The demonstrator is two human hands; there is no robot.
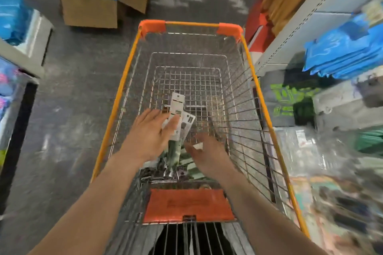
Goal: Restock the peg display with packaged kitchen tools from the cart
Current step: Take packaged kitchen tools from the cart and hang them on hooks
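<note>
Both my arms reach into a wire shopping cart (251, 72) with orange rims. My left hand (151, 132) grips a few packaged kitchen tools (178, 107) with white header cards, lifted above the cart's near end. My right hand (205, 151) hovers just right of them, fingers loosely spread, holding nothing. More packaged tools (176, 163) with green and white cards lie piled in the near end of the basket below both hands. The peg display cannot be made out in the blurred view.
An orange child-seat flap (188, 205) closes the cart's near end. White shelving (306, 27) with blue packs (342, 54) runs along the right. An open cardboard box (89, 10) stands on the grey floor ahead left. Another shelf unit (27, 47) lines the left.
</note>
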